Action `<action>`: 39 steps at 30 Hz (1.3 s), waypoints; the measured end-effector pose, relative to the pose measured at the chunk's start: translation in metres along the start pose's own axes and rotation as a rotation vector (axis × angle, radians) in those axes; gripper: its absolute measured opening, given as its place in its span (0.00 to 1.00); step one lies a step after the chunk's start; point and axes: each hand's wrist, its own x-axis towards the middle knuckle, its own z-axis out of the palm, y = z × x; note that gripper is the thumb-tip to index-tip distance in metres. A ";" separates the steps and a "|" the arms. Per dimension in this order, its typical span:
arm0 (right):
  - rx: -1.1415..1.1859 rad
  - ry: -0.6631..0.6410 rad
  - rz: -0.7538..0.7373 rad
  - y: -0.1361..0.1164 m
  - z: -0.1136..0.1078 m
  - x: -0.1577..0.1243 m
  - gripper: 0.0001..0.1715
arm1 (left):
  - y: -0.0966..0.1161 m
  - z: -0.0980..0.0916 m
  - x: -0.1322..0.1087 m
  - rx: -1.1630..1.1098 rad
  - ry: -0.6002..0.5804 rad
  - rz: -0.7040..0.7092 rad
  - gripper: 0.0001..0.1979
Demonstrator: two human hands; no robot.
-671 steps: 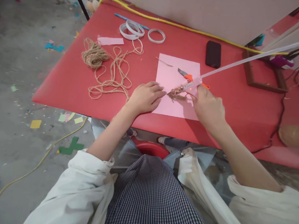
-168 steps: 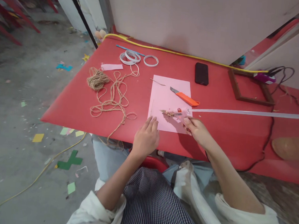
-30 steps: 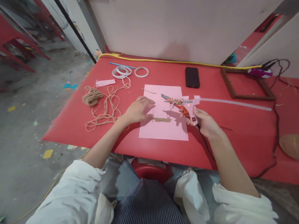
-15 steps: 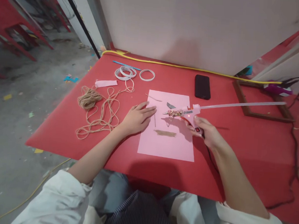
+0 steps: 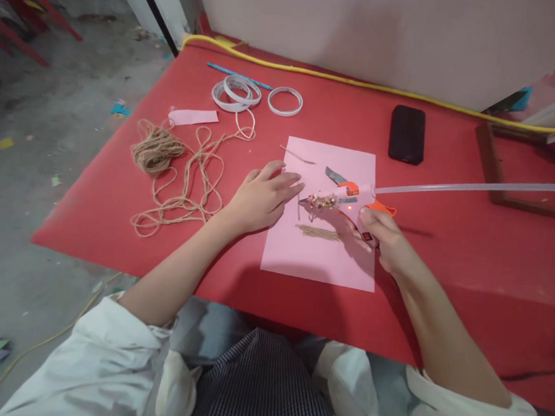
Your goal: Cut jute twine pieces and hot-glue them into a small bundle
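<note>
My right hand (image 5: 381, 235) is closed round the handle of a pink glue gun (image 5: 361, 200), whose nozzle points left over a pink sheet (image 5: 321, 262). A long clear glue stick (image 5: 450, 186) sticks out of its back. My left hand (image 5: 263, 197) lies flat with fingers spread on the sheet's left edge, close to the nozzle. A thin twine piece (image 5: 299, 207) stands upright in view by its fingertips, and another piece (image 5: 298, 154) lies above. A row of short twine pieces (image 5: 319, 233) lies below the gun. Behind the gun is a cutter with a grey blade (image 5: 335, 175).
Tangled twine (image 5: 157, 150) lies left on the red table (image 5: 100, 221). White tape rings (image 5: 236, 93), another ring (image 5: 285, 101), a blue stick (image 5: 239, 76) and a pink strip (image 5: 193, 117) lie behind. A black phone (image 5: 407, 134) and brown frame (image 5: 492, 163) are right. A yellow cable (image 5: 343, 81) runs behind.
The view has shifted closer and lower. The glue gun's nozzle has come nearer to the upright twine piece and my left fingertips. More of the cutter's orange handle shows behind the gun.
</note>
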 end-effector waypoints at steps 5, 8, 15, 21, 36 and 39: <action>0.006 0.015 -0.015 -0.002 0.004 0.001 0.30 | 0.002 -0.002 -0.001 0.015 -0.002 0.011 0.28; 0.008 0.022 -0.007 -0.005 0.006 0.002 0.31 | 0.002 -0.001 -0.001 0.016 -0.004 0.012 0.27; -0.013 0.003 0.000 -0.006 0.006 0.002 0.31 | 0.001 0.001 -0.001 0.001 0.003 0.021 0.28; -0.005 0.021 0.000 -0.003 0.002 0.000 0.30 | 0.000 0.000 -0.001 0.016 -0.009 0.015 0.28; -0.032 -0.017 -0.001 -0.009 0.008 -0.001 0.32 | 0.001 0.001 -0.002 0.016 0.006 0.017 0.26; -0.038 -0.014 -0.014 -0.010 0.009 -0.001 0.32 | 0.001 0.000 -0.003 0.008 -0.008 0.019 0.27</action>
